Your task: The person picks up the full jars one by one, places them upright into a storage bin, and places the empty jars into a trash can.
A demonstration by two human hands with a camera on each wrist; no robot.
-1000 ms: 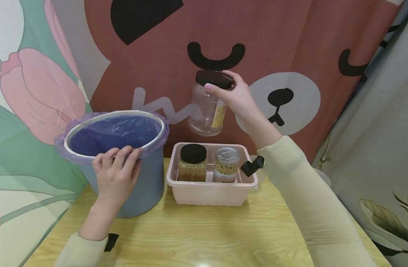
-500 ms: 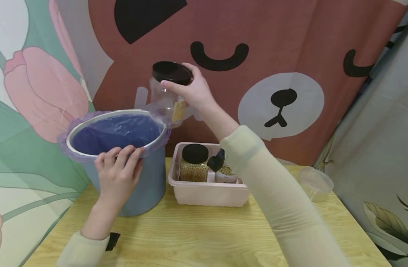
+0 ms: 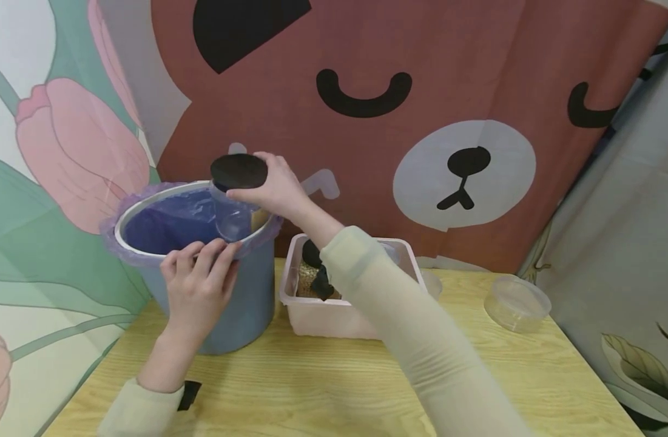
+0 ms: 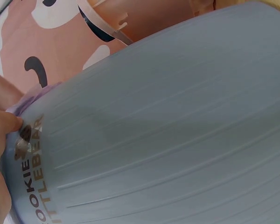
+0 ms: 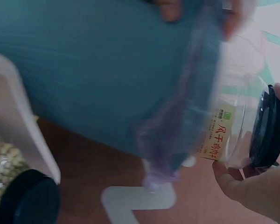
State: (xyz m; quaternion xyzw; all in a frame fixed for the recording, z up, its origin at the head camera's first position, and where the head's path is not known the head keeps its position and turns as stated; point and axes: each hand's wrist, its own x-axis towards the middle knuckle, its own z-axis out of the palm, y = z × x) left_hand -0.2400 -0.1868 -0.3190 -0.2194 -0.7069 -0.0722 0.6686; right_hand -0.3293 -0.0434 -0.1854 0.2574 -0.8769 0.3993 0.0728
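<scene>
In the head view my right hand point(image 3: 281, 191) holds an upright clear plastic jar point(image 3: 232, 220) by its black lid point(image 3: 238, 172). The jar's lower part is inside the mouth of a blue trash can point(image 3: 249, 303), near its right side. A yellow label with red characters shows on the jar point(image 5: 239, 123) in the right wrist view, where the jar looks see-through with nothing visible inside. My left hand point(image 3: 198, 291) grips the can's near rim, fingers over the edge and thumb point(image 4: 9, 122) on the outer wall. A purple bag point(image 3: 115, 243) lines the can, folded over the rim.
A pink basket point(image 3: 334, 318) stands right of the can, partly behind my right forearm. It holds a black-lidded jar of beans point(image 3: 307, 276). A round clear container point(image 3: 518, 306) sits at the table's right point(image 3: 334, 388). A bear-print cloth point(image 3: 361, 170) hangs behind.
My right hand has carried the jar left from above the pink basket, then lowered it into the can's mouth. My left hand keeps its grip on the rim.
</scene>
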